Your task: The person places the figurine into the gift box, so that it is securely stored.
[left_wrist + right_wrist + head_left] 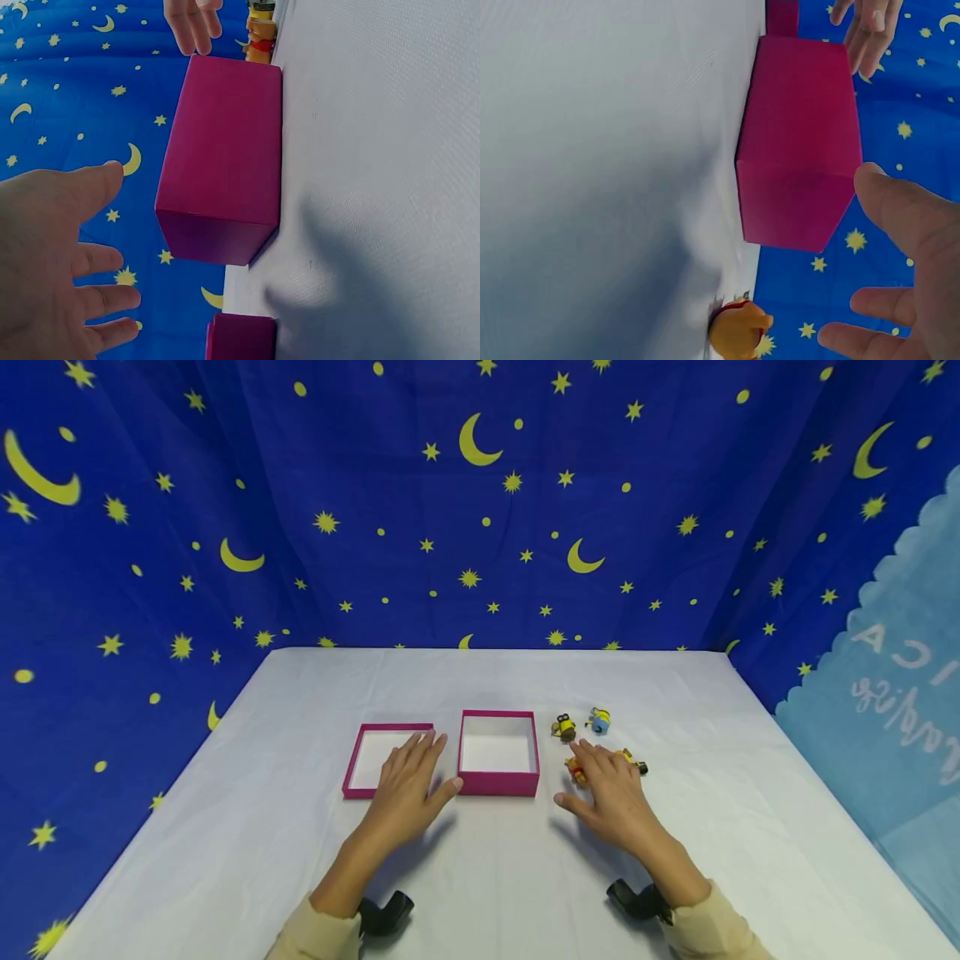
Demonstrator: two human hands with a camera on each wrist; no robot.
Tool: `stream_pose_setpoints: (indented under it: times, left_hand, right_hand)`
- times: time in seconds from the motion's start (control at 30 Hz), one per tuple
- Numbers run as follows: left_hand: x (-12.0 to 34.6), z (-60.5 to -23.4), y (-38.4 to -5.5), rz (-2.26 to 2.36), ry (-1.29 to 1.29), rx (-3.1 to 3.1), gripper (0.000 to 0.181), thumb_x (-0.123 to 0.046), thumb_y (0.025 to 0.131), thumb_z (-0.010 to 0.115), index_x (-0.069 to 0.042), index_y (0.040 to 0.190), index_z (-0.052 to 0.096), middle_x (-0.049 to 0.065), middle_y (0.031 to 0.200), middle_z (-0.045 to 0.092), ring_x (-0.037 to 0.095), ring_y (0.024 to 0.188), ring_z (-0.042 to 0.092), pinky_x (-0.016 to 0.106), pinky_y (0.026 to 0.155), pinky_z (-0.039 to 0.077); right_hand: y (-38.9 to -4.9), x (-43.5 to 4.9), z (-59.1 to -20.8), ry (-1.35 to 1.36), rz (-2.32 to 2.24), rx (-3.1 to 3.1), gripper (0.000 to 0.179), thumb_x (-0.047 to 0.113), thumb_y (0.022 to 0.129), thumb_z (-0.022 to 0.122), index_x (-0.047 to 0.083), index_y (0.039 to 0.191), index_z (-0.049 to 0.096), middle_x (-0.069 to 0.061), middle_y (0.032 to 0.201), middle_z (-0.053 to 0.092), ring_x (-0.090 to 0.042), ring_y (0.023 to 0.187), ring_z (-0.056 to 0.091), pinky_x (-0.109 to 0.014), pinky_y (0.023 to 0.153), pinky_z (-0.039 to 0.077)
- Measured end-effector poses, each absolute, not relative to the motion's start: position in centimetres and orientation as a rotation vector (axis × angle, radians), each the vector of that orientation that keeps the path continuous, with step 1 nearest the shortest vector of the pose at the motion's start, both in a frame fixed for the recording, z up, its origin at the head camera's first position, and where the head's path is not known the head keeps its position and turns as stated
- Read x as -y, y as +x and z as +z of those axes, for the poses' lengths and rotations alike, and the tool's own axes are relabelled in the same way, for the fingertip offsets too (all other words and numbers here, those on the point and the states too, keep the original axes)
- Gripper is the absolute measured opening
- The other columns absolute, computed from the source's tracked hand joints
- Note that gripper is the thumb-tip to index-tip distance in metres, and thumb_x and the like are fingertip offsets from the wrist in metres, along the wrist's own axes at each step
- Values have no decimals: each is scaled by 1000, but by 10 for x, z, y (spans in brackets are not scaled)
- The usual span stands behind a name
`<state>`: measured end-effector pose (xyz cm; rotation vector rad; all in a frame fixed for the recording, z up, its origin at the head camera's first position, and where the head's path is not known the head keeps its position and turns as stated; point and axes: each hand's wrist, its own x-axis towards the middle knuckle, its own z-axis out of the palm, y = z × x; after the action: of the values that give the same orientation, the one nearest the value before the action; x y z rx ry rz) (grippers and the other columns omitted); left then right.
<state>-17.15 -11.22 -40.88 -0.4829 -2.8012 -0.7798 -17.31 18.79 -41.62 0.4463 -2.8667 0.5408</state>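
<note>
An open pink box [498, 783] with a white inside stands mid-table, its shallow pink lid [360, 760] lying inside-up to its left. My left hand [408, 785] hovers over the lid's right part, fingers spread and holding nothing, thumb near the box's left front corner. To the right of the box, my right hand [611, 793] is held above the table with relaxed, parted fingers. Beneath its fingers lies an orange bear figure [577, 772] with a red top, and another small yellow figure [641, 767] partly hidden by the hand. Two minion figures, one brown-and-yellow [564, 727] and one blue-and-yellow [599, 721], lie just beyond.
A white cloth covers the table [495, 877]. Behind it hangs a blue curtain [375, 485] with yellow moons and stars. A light blue panel [900, 693] with white lettering hangs at the right. Black wrist devices [386, 914] sit below both hands.
</note>
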Motion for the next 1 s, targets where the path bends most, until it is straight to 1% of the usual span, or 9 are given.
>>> stream_pose_setpoints:
  times: [0.07,0.2,0.43,0.63,0.87,1.0]
  left_hand:
    - [112,-409,-173,-804,-490,2796,68,-44,91,56,-10,146,35,17,151,35,38,142,26,61,114,16]
    - [110,-410,-177,-857,-506,2778,66,-41,91,57,-9,145,36,16,151,36,37,142,26,59,113,18]
    - [108,-412,-184,-896,-513,2726,63,-36,89,61,-8,142,42,16,147,42,37,139,32,58,110,25]
    - [108,-414,-187,-923,-522,2687,60,-35,89,62,-7,139,46,15,144,46,37,136,35,57,107,28]
    - [107,-413,-190,-973,-528,2686,57,-35,89,62,-7,137,49,11,144,48,35,136,36,55,108,28]
    - [107,-412,-192,-1006,-544,2677,57,-34,88,64,-6,136,50,11,143,48,36,137,36,55,108,28]
  right_hand:
    - [-175,-189,-417,439,547,2870,79,46,80,70,7,142,40,-17,141,47,-40,126,40,-58,102,29]
    - [-180,-193,-419,412,582,2895,78,43,79,72,9,142,40,-18,139,49,-40,124,41,-58,101,29]
    - [-190,-199,-422,397,602,2927,76,40,78,74,9,140,42,-16,136,53,-38,121,44,-54,98,29]
    - [-196,-204,-423,406,645,2946,75,37,78,75,9,140,44,-17,134,54,-38,121,45,-52,97,30]
    - [-203,-210,-423,432,714,2986,73,32,80,74,8,141,42,-17,136,52,-38,122,43,-52,97,31]
    - [-206,-213,-422,453,758,3017,71,30,82,72,8,142,40,-16,137,51,-36,123,44,-52,97,30]
